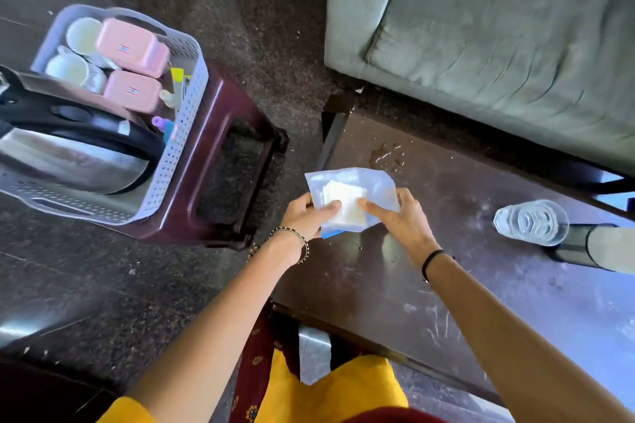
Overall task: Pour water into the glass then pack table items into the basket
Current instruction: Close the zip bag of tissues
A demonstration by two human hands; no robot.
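A clear, bluish plastic pouch [350, 197] with a white folded pad inside is held over the left edge of the dark surface [481, 285], near its far left corner. Its long axis runs from upper left to lower right, with the crumpled top pointing toward the far left. The film is thin, glossy and wrinkled; the contents form a flat, soft-looking square.

The left hand [305, 216] is clamped on the pouch's left side, thumb on top over the white pad. The right hand [402, 216] is clamped on the right side, thumb pressing the pad and fingers behind the film.

The glass [531, 221] stands upright toward the surface's far right edge, well apart from the pouch; it is clear, faceted and holds water. A small puddle [386, 156] lies on the surface just beyond the pouch. The surface is dark brown, glossy and scratched.

On the floor to the left, a maroon plastic stool [223, 154] carries a grey perforated plastic basket [178, 148]. Inside it are a steel kettle with a black handle [68, 148] lying at the near end, two pink lidded boxes [132, 67] and two white cups [77, 51] at the far end. A grey-green upholstered sofa [498, 27] stands beyond the surface.
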